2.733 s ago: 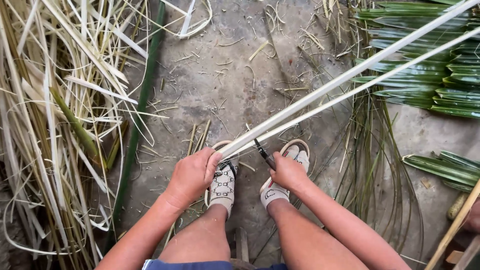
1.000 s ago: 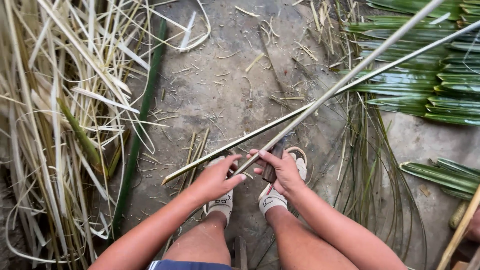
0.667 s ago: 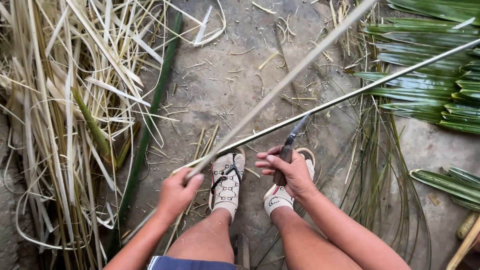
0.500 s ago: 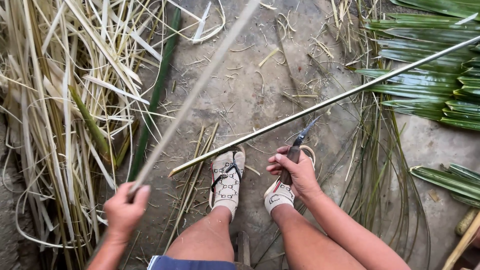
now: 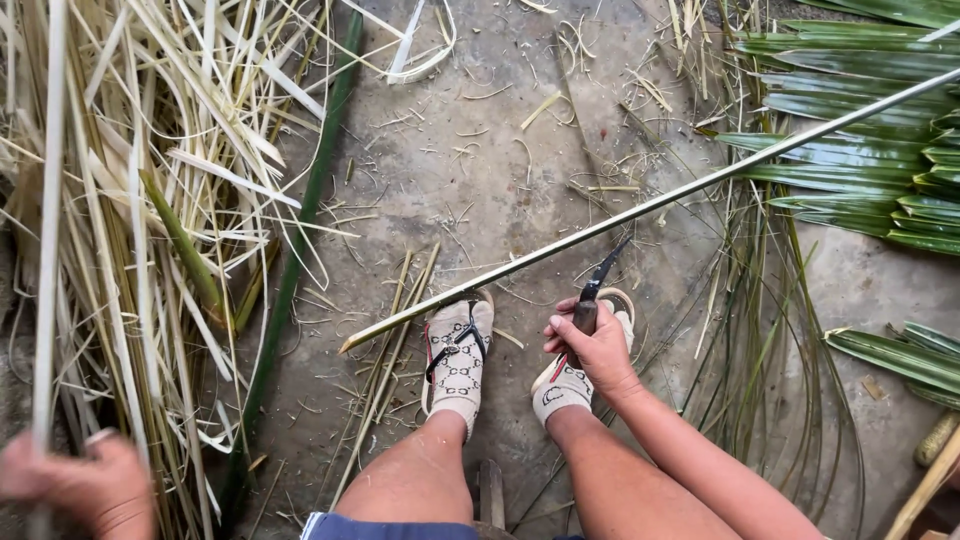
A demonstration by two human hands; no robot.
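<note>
The left hand (image 5: 85, 485), blurry, grips a pale strip (image 5: 45, 250) over the dry pile (image 5: 150, 200), putting it aside. The right hand (image 5: 597, 345) squeezes a knife (image 5: 592, 298) beside the long stalk (image 5: 640, 215), likely the next piece to grab.

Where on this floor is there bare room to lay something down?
Barest is the grey concrete floor, bordered by the long green stalk on the left and the pale split stem on the right. Crowded: the heap of dry pale strips left, the green palm leaves right.
</note>
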